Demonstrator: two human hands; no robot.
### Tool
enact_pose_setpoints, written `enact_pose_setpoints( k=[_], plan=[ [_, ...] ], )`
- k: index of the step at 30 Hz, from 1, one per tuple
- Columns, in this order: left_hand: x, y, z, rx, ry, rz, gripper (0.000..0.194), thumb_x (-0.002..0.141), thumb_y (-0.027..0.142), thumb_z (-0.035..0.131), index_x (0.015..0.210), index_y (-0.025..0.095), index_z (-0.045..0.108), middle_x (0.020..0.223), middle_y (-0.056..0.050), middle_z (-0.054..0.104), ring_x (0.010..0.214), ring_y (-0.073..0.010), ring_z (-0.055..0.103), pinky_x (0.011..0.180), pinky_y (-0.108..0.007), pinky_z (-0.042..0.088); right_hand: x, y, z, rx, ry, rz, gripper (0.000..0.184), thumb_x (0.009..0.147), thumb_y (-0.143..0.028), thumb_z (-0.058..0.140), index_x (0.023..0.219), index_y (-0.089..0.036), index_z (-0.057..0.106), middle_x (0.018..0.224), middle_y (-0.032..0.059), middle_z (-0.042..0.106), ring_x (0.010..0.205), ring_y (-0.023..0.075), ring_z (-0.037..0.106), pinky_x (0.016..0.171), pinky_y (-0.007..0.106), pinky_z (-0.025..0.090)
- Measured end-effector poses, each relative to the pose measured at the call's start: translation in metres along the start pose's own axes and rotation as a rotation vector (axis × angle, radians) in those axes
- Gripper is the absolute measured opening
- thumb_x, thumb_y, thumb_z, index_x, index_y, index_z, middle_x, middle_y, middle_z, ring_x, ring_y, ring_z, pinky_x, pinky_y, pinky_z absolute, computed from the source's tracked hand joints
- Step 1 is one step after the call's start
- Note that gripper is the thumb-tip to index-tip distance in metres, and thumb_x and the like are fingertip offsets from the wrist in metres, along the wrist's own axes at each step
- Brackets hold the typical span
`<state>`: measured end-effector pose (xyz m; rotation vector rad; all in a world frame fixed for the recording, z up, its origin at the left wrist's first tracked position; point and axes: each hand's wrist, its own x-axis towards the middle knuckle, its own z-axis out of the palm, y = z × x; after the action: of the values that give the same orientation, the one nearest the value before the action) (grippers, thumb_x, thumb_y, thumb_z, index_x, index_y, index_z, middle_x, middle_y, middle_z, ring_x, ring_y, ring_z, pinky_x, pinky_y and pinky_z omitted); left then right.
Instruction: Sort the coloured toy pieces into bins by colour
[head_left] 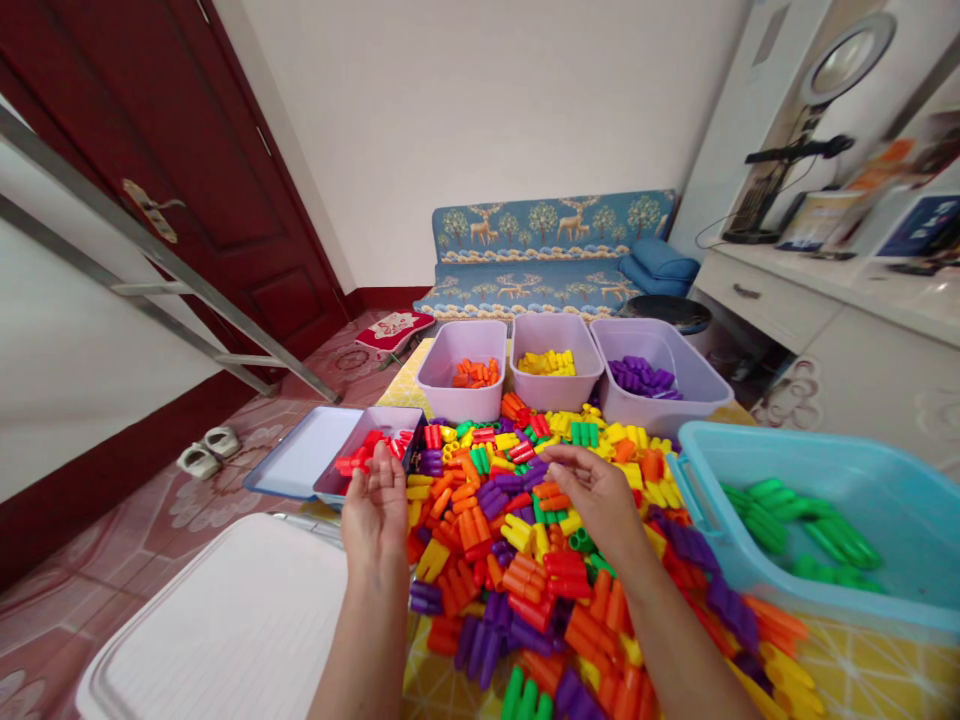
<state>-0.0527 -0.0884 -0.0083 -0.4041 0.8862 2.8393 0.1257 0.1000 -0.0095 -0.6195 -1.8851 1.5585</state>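
Note:
A heap of coloured plastic tube blocks [525, 560] in red, orange, yellow, green and purple covers the table. My left hand [375, 510] hovers palm up at the heap's left edge, fingers extended, right beside a purple bin of red blocks [371, 452]. My right hand [592, 495] hangs over the middle of the heap, fingers curled loosely downward; nothing shows in them. Three purple bins stand at the back: one with orange blocks [463, 372], one with yellow blocks [555, 362], one with purple blocks [652, 375]. A light blue tub [817, 520] on the right holds green blocks.
A white lid [225, 630] lies at the front left. A blue lid [300, 455] sits beside the red bin. Behind are a patterned sofa [547, 250], a dark red door [187, 170], a metal ladder [150, 260] and a white cabinet [847, 310].

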Motion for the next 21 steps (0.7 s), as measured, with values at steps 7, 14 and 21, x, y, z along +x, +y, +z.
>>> enact_pose_setpoints(
  k=[7, 14, 21],
  plan=[
    [-0.027, -0.027, 0.000, 0.427, -0.269, 0.044, 0.023, 0.086, 0.026, 0.056, 0.104, 0.017, 0.065, 0.115, -0.011, 0.068, 0.107, -0.0186, 0.065, 0.093, -0.032, 0.050, 0.002, 0.006, -0.005, -0.136, 0.021, -0.067, 0.024, 0.081, -0.033, 0.058, 0.099, -0.020, 0.068, 0.100, 0.0076, 0.073, 0.092, 0.0226, 0.068, 0.085, 0.039, 0.053],
    [-0.055, -0.059, -0.005, 1.327, -0.928, 0.491, 0.026, 0.081, 0.022, 0.062, 0.104, 0.024, 0.071, 0.108, -0.007, 0.070, 0.106, -0.0239, 0.061, 0.096, -0.042, 0.045, 0.003, 0.008, -0.008, -0.457, -0.067, -0.147, 0.031, 0.079, -0.024, 0.058, 0.108, -0.018, 0.066, 0.114, 0.0107, 0.068, 0.107, 0.0257, 0.062, 0.097, 0.045, 0.045],
    [-0.050, -0.067, -0.013, 1.652, -1.072, 0.741, 0.042, 0.077, 0.012, 0.061, 0.117, 0.027, 0.065, 0.118, -0.006, 0.065, 0.110, -0.0258, 0.055, 0.097, -0.045, 0.042, 0.003, 0.016, -0.006, -0.617, -0.150, -0.190, 0.040, 0.082, -0.022, 0.055, 0.122, -0.018, 0.061, 0.125, 0.0110, 0.062, 0.118, 0.0245, 0.055, 0.104, 0.043, 0.040]
  ],
)
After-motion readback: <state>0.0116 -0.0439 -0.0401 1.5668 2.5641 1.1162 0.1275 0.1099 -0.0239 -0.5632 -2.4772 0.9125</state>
